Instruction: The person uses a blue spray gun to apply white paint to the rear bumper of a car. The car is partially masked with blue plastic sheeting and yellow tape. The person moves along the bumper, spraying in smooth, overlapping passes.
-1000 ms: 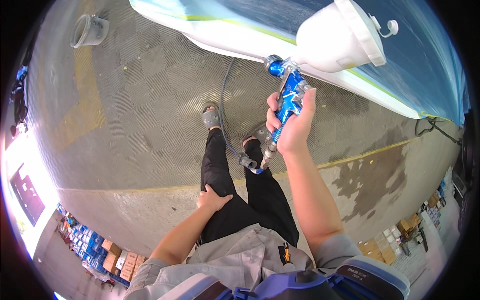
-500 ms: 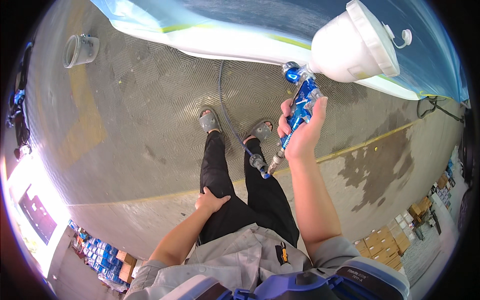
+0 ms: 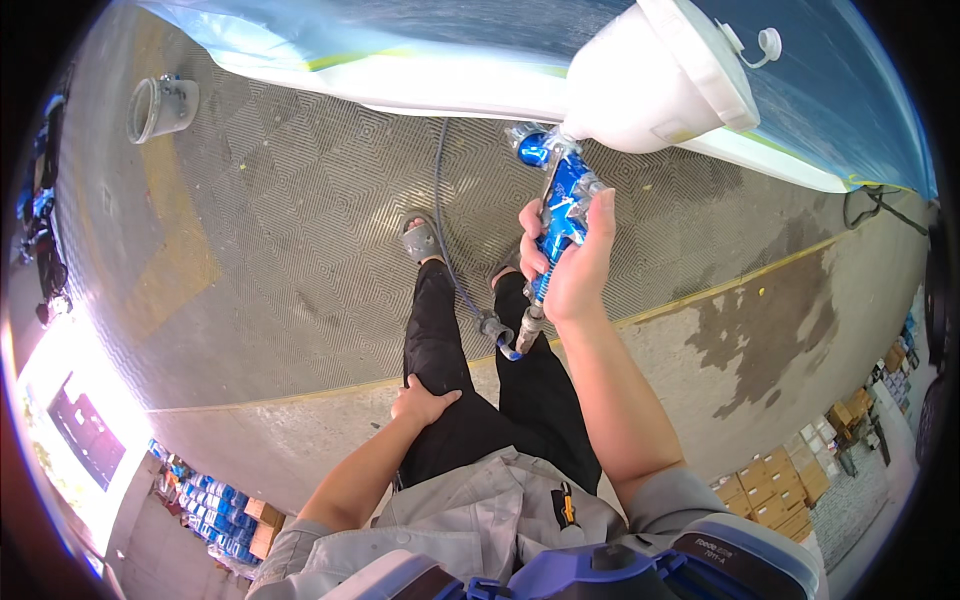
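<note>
Above the right leg, out in front of the body: blue spray gun (image 3: 563,205) in the right hand (image 3: 577,282), fingers and thumb wrapped round the handle. Nozzle end points up-left in view. White cup (image 3: 650,90) on top, past the fingertips, tilted with its lid toward upper right. Metal coupling (image 3: 530,325) sticks out below the fist; hose (image 3: 444,200) loops off it through a grey fitting (image 3: 490,325).

Left hand (image 3: 424,402) well apart from gun and right hand, palm down on the trousers (image 3: 432,335), fingers loose, holding nothing.

Visibility: fingers cover part of the handle and trigger, so can't tell if trigger is pulled. Cup's upper rim meets the frame edge. Right sandal (image 3: 507,262) mostly hidden behind the gun and hand. Far end of hose disappears at the white sheeting (image 3: 470,92). Blue film (image 3: 400,32) cut off at top; surface behind it hard to make out. Bucket (image 3: 172,107) far left, contents unclear.
</note>
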{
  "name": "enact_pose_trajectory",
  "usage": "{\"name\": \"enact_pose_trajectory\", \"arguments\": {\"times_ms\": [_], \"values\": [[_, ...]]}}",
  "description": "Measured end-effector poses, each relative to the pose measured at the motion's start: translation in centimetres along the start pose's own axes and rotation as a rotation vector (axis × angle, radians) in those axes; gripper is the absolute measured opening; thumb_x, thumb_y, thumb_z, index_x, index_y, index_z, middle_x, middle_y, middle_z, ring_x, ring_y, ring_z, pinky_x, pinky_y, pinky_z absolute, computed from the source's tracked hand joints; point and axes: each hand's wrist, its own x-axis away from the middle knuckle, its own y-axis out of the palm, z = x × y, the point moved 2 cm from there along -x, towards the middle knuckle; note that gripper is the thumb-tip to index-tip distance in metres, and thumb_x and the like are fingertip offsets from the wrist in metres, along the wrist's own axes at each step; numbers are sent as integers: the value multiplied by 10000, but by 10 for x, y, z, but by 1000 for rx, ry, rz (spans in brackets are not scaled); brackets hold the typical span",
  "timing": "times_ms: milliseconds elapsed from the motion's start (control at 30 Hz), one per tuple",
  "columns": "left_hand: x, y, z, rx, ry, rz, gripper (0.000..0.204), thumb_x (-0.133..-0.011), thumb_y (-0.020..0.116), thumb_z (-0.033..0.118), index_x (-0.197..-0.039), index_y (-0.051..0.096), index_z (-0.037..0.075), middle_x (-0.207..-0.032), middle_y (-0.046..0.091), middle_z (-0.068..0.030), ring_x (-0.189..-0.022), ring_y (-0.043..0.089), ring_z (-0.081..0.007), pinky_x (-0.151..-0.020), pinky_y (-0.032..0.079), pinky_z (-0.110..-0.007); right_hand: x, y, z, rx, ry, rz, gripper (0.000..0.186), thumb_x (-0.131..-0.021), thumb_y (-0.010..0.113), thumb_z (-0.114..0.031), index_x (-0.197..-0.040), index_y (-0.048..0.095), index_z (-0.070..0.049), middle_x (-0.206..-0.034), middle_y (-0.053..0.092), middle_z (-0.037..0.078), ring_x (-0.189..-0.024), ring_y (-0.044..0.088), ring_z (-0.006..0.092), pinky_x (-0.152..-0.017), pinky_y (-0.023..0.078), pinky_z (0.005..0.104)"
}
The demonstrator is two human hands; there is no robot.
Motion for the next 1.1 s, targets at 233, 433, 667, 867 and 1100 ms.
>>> {"name": "enact_pose_trajectory", "arguments": {"times_ms": [233,433,667,867,1100], "values": [[0,-2,5,-11,-2,18,1315,-667,736,847,-1598,275,41,-1497,508,-271,-1333,588,-403,-1074,516,-479,1,-37,-15,-5,-18,86,761,-997,257,-787,-864,504,-80,-755,538,12,-467,406,98,-469,326,293],[2,-11,7,-36,0,26,1302,-674,745,830,-1595,274,38,-1498,510,-270,-1328,590,-406,-1071,517,-479,6,-64,-27,-17,-44,191,724,-1007,253,-770,-871,468,-93,-751,531,11,-473,402,99,-476,318,286],[0,-14,8,-41,-2,49,1302,-668,751,828,-1584,283,31,-1497,509,-275,-1339,580,-410,-1087,500,-488,14,-71,-40,-36,-120,416,680,-1021,293,-744,-924,505,-105,-810,577,5,-485,422,102,-488,339,297],[-1,-11,9,-42,-1,59,1304,-664,749,831,-1577,289,22,-1501,506,-281,-1348,573,-412,-1092,493,-488,15,-46,-45,-104,2,240,741,-997,307,-785,-874,531,-90,-755,566,10,-465,420,105,-464,347,295],[-3,-6,10,-50,-2,77,1310,-661,742,840,-1580,289,23,-1503,513,-276,-1349,573,-412,-1094,491,-485,13,-18,-47,-187,15,-33,735,-1007,351,-768,-819,527,-80,-724,564,11,-435,436,75,-407,354,256]]}}
